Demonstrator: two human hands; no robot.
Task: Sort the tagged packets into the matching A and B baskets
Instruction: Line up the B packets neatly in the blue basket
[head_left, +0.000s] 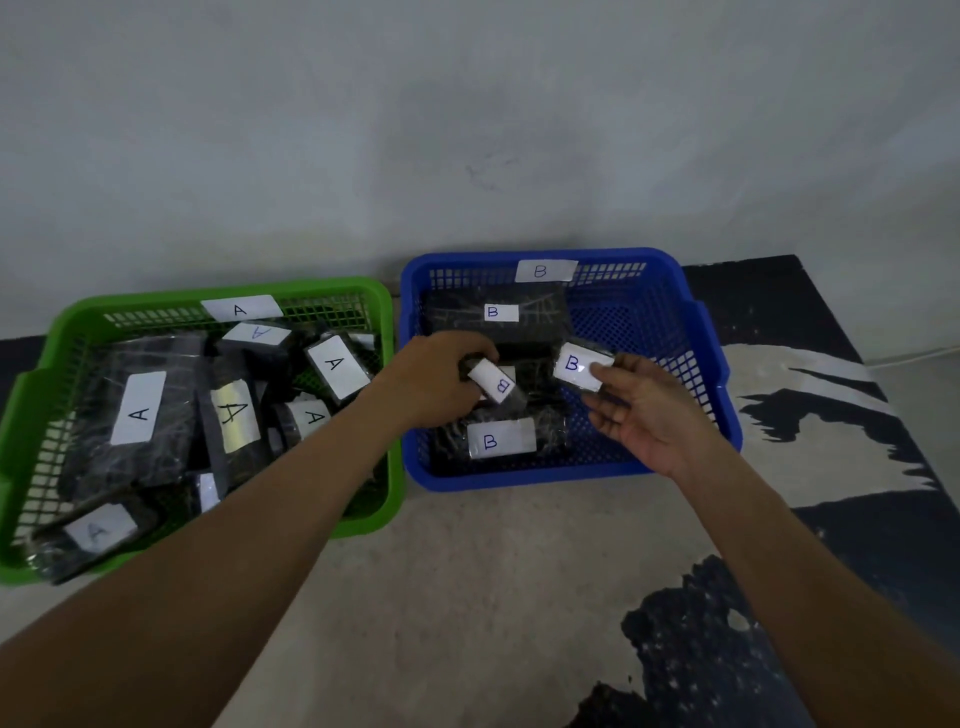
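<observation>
The left hand (441, 379) reaches in over the near-left corner of the blue basket (571, 475), knuckles up, fingers curled round a small B packet (496, 384) that sticks out toward the basket's middle, its white tag turned so the blue "B" lies sideways. Just beside it the right hand (644, 415) comes in across the basket's near-right rim, palm turned up and left, fingers only lightly bent, pinching a second B packet (576, 366) at its right end between thumb and fingertips; that tag reads "B" upright. The two held packets are close together but apart, both above the basket floor. Under the left hand a near B packet (501, 439) lies flat against the front wall, and a far B packet (498, 312) lies by the back wall, leaving the right half of the basket's mesh floor bare. A white label (545, 270) marked "B" sits on the back rim. The green basket (384, 312) stands just left, its rim nearly touching the blue one, with a rim label (241, 310) marked "A" and crowded with dark packets tagged "A", overlapping at many angles. Both baskets stand on a pale floor mat (493, 571) with dark patches, their backs close to the grey wall (467, 130); open mat lies in front of them and to the right.
</observation>
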